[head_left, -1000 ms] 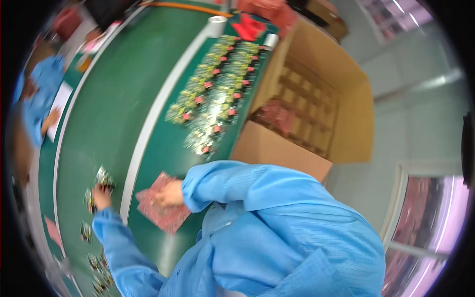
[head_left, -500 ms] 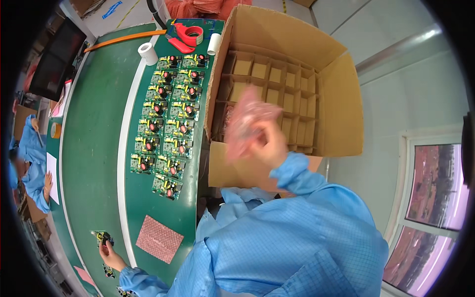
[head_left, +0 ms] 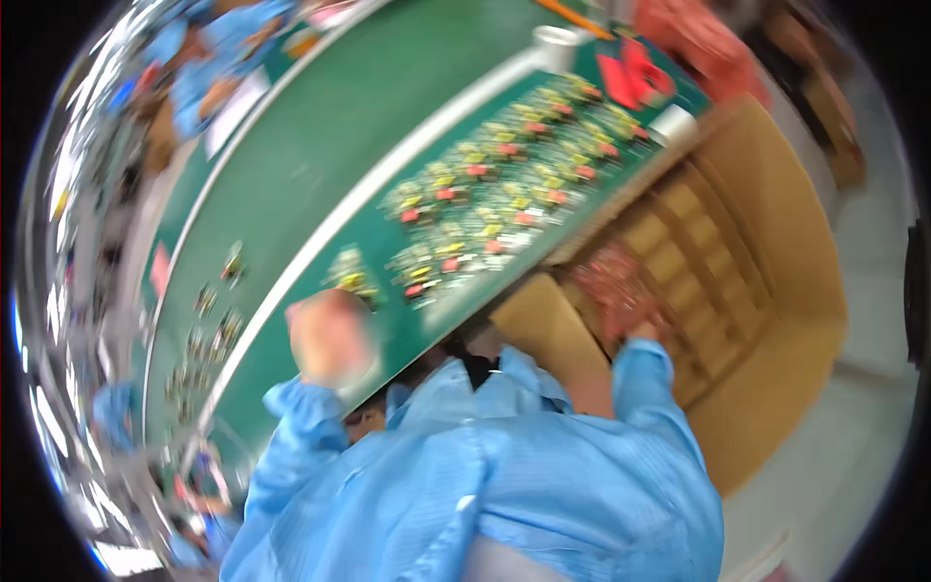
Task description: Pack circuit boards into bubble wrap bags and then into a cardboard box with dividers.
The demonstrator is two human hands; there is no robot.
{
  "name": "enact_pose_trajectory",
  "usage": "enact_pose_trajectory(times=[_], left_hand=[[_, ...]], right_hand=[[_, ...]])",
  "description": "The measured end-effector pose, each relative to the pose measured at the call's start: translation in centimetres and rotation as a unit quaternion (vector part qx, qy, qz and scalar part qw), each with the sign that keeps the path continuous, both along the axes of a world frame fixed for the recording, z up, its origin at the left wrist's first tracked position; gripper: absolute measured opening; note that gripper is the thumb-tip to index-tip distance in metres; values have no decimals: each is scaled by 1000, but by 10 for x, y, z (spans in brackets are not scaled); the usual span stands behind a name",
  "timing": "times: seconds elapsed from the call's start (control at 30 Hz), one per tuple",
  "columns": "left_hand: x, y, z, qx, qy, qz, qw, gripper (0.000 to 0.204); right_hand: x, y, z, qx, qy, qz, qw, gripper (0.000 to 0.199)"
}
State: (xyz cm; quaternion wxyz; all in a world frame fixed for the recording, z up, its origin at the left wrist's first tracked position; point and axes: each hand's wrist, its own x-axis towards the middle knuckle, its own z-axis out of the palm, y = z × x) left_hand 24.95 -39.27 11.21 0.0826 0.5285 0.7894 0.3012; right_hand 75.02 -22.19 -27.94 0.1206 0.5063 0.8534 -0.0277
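My right hand [head_left: 648, 335] is down inside the cardboard box, at the lower end of a pink bubble-wrap bag [head_left: 613, 281]. It appears closed on the bag, though motion blurs the fingers; what the bag contains cannot be made out. Over the green bench, my left hand [head_left: 332, 338] is badly smeared, so its fingers do not show. Right beyond it is a green circuit board [head_left: 351, 274] with yellow and dark parts; whether the hand touches it is unclear. A trace of pink shows beside that hand.
Two rows of circuit boards [head_left: 504, 184] cover the bench. Past them are a red tape dispenser [head_left: 630, 76] and white rolls [head_left: 556, 47]. The cardboard box [head_left: 795, 388] has divided cells. More boards [head_left: 228, 330] lie on the green strip at left. Another person's hand [head_left: 218, 95] is across it.
The view has turned, tilting the bench and box. My right hand has lowered the pink bag into the box. My left hand has come from the green strip to the near bench with a board beside it.
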Motion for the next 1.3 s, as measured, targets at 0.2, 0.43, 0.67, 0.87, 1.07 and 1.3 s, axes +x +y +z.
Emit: enact_pose_trajectory(times=[0.2, 0.43, 0.67, 0.87, 1.07, 1.3], left_hand=[[45, -51, -6, 81, -7, 42, 996, 48], [81, -46, -7, 156, 2, -10, 988, 61], [19, -75, -1, 219, 11, -31, 975, 60], [-66, -131, -90, 58, -23, 102, 993, 35], [-71, -136, -146, 13, -60, 166, 984, 12], [-78, -139, -121, 112, -92, 190, 971, 8]], right_hand=[[-98, -10, 302, -404, 241, -196, 860, 31], [-312, -116, 406, -293, 459, 168, 821, 31], [-365, -114, 401, -201, 417, 209, 861, 24], [-377, -99, 393, -138, 465, 150, 861, 30], [-405, -127, 385, -225, 502, 143, 823, 34], [-433, -150, 368, -109, 359, 313, 872, 57]])
